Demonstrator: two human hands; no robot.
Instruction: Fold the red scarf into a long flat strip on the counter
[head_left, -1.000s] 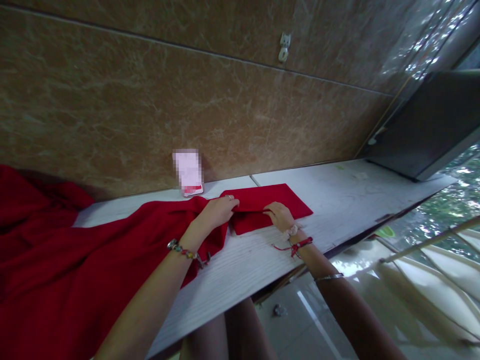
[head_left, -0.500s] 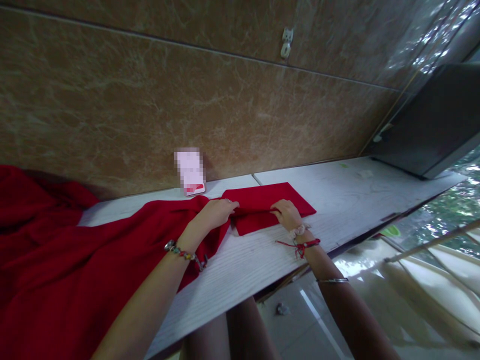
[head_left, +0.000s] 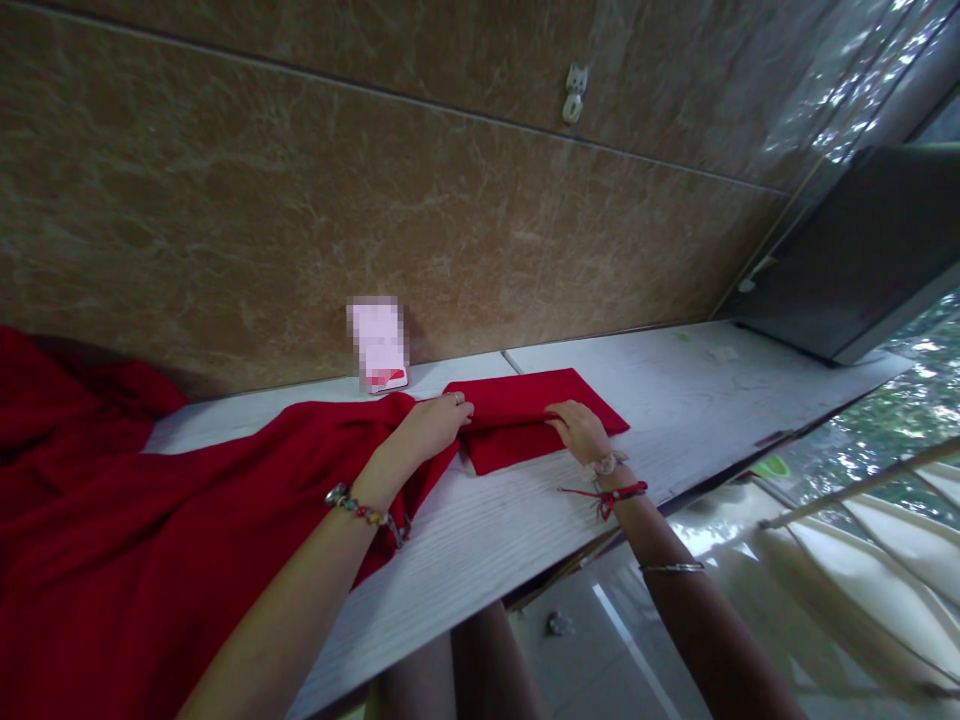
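Note:
A large red cloth spreads over the left side of the white table and narrows to a flat, folded strip near the middle. My left hand is closed on the cloth where the bunched part meets that strip. Further right, my right hand pinches the strip's folded edge between thumb and fingers. The strip's pointed end lies flat just beyond the right hand. Both wrists wear bracelets. Parts of the fold under the fingers are hidden.
A pale pink, blurred phone-like object leans against the brown marbled wall behind the table. A dark box-shaped object stands at the table's far right. The front edge runs diagonally above a tiled floor.
The camera view has shifted slightly. My right hand sits a touch further right along the fold; both hands keep their grip on the red cloth.

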